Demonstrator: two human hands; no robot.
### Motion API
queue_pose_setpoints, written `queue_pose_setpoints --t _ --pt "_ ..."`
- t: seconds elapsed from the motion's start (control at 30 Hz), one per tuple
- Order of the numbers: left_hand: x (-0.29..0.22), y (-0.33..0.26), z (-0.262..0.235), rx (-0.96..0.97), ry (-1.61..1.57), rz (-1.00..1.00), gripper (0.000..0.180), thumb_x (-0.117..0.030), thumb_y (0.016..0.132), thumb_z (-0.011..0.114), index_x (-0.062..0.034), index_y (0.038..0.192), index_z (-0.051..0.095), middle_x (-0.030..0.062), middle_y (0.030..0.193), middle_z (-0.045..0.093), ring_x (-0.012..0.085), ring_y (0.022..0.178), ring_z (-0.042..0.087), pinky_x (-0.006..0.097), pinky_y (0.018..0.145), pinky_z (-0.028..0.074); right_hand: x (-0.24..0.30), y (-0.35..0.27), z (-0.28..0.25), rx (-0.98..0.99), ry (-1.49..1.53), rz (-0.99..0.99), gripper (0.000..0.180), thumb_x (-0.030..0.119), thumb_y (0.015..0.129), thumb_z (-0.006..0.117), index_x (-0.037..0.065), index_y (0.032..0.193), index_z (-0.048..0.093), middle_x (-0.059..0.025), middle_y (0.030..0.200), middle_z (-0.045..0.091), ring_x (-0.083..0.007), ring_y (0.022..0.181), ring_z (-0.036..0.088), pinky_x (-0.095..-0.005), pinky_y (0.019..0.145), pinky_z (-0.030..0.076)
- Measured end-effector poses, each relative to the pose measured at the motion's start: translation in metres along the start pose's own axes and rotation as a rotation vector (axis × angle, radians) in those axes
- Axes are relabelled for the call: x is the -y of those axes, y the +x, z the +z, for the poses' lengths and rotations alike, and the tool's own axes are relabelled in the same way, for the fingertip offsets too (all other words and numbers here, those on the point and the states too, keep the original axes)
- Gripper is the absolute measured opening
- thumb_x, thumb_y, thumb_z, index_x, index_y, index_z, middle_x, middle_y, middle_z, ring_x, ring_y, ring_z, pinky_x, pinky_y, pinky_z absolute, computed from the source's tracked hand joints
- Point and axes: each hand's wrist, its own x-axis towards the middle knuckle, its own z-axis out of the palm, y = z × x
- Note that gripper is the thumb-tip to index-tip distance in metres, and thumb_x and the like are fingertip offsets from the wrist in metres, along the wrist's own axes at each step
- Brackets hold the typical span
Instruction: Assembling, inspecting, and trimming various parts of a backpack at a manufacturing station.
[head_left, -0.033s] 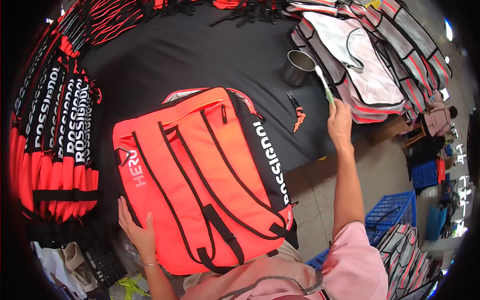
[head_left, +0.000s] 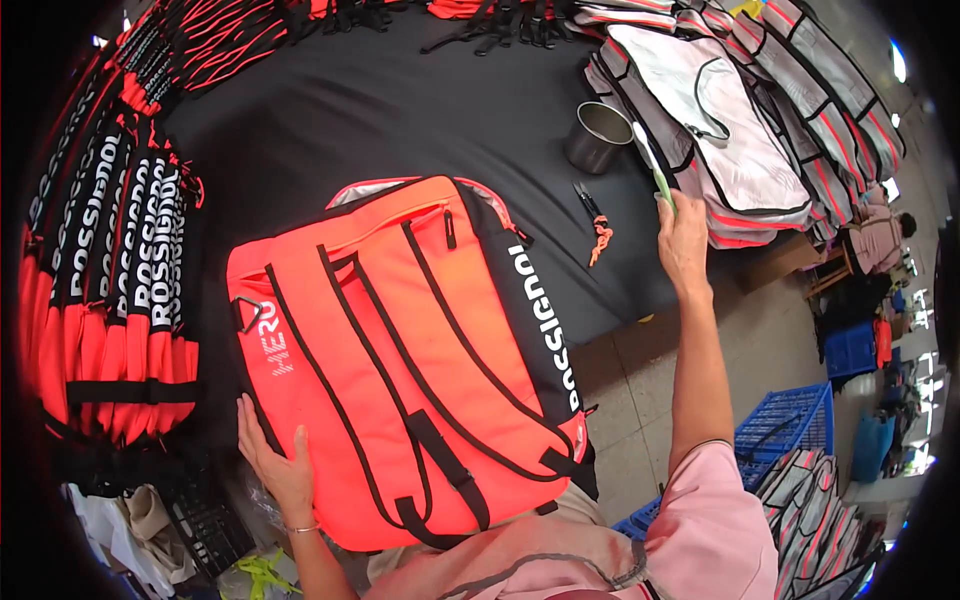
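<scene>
A bright red-orange backpack [head_left: 385,380] with black edging and shoulder straps lies strap side up at the table's near edge, against my body. My left hand [head_left: 278,465] rests on its lower left side, fingers stretched and thumb apart. Out to the right, my right hand [head_left: 684,245] is closed around the green handle of a slim white-and-green brush [head_left: 661,180]. The brush's white end points up past a dark metal cup [head_left: 600,137], whose contents I cannot make out. Small thread snips [head_left: 592,205] with an orange cord lie between the backpack and my right hand.
A black cloth covers the table [head_left: 400,110]. Grey-white bag pieces [head_left: 720,130] are stacked at the far right, and red-and-black bag pieces [head_left: 120,270] line the left. Blue crates [head_left: 785,420] stand on the floor at right. A person [head_left: 878,235] sits in the background.
My right hand has shifted slightly downward and right, and the brush has come down a little with it. My left hand and the backpack have hardly moved.
</scene>
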Motion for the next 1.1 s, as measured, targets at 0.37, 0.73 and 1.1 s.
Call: queue_pose_setpoints --t 0.37,0.73,1.1 --pt "0.000 0.000 -0.004 0.004 -0.002 -0.031 0.080 -0.018 0.078 0.071 -0.0043 0.149 0.036 0.0190 0.151 0.038 0.0369 0.138 0.035 0.047 0.114 0.026 0.030 0.142 0.043 0.355 -0.381 -0.200 0.017 0.014 0.087 0.055 0.006 0.094 0.068 -0.0210 0.093 0.069 -0.0411 0.089 0.067 -0.0497 0.075 0.054" --pt "0.014 -0.007 -0.008 -0.015 -0.067 -0.017 0.076 -0.020 0.083 0.071 -0.0034 0.149 0.036 0.0169 0.151 0.039 0.0338 0.135 0.041 0.044 0.111 0.033 0.031 0.171 0.060 0.584 -0.453 -0.206 0.023 0.017 0.080 0.058 0.012 0.096 0.074 -0.0196 0.093 0.071 -0.0360 0.094 0.068 -0.0437 0.081 0.055" --pt "0.002 -0.115 -0.046 0.221 -0.534 -0.418 0.072 -0.012 0.082 0.070 0.0058 0.143 0.037 0.0181 0.140 0.048 0.0270 0.122 0.051 0.038 0.103 0.041 0.016 0.133 -0.001 0.374 -0.271 -0.326 0.020 0.020 0.089 0.058 0.010 0.099 0.072 -0.0220 0.091 0.070 -0.0397 0.089 0.068 -0.0473 0.077 0.054"
